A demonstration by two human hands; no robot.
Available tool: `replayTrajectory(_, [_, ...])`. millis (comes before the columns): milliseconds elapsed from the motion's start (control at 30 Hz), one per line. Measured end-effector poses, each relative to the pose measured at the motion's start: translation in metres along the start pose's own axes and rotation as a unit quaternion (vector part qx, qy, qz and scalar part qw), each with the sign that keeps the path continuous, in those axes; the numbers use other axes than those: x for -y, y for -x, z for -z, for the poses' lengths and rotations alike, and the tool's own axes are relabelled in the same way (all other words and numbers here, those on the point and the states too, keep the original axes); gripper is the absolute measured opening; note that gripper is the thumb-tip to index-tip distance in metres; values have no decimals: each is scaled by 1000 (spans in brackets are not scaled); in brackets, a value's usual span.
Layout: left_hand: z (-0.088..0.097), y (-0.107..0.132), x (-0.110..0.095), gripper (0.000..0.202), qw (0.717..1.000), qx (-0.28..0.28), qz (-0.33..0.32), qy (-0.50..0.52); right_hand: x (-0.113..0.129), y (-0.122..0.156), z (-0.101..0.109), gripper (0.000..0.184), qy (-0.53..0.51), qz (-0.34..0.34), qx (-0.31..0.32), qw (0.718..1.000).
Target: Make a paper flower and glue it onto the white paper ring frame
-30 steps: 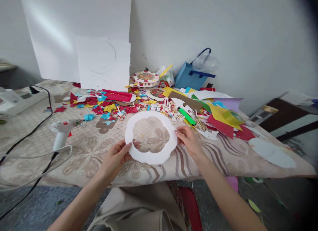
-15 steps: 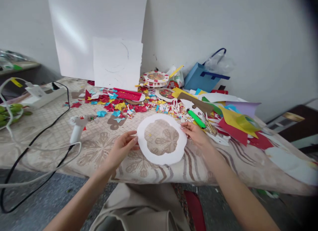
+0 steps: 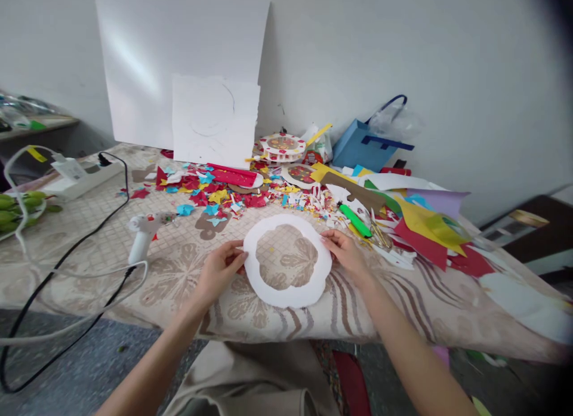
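Cloth-covered, the desk [image 3: 174, 296] lies under a white ring [image 3: 286, 299] pinched at opposite edges by left fingers [image 3: 233, 246] and right fingers [image 3: 336, 236], likely to steady it, coloured scraps [image 3: 218, 196] beyond them.

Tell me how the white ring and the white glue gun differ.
The white ring is flat with a wavy-edged opening; the glue gun is bulky, with a handle and nozzle.
The left hand and right hand have fingers at the white ring's edges; neither touches the glue gun.
The white ring looks plain; the glue gun has red details.
Both are mainly white.
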State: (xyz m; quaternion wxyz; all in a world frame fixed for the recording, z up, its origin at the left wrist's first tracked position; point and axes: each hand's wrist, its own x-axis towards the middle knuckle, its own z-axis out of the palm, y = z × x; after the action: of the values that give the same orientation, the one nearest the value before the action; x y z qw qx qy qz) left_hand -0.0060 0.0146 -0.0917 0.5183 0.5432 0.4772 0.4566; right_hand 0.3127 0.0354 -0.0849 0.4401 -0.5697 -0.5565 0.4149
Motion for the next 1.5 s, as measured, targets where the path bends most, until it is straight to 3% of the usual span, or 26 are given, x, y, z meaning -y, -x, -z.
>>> replayTrajectory(367, [-3, 2, 4, 46, 999, -42, -5, -25, -4, 2, -3, 32, 23, 16, -5, 1000])
replayTrajectory(633, [-4, 5, 3, 54, 997, -67, 29, 33, -10, 3, -1, 32, 46, 14, -52, 997])
replayTrajectory(867, [-4, 8, -1, 39, 994, -107, 18, 19, -10, 5, -2, 31, 159, 49, -91, 982])
replayTrajectory(1067, [-9, 11, -11, 31, 990, -136, 18, 27, -9, 8, 0, 36, 133, 5, -77, 988])
replayTrajectory(1267, [-5, 21, -18, 25, 984, -178, -21, -23, -4, 10, -1, 36, 117, 29, -111, 987])
replayTrajectory(1367, [16, 29, -25, 22, 954, -245, -79, -152, -4, 10, 3, 38, 118, 29, -132, 984])
replayTrajectory(1500, [58, 36, -33, 25, 823, -424, -149, -347, -4, 11, 8, 39, 124, 24, -166, 978])
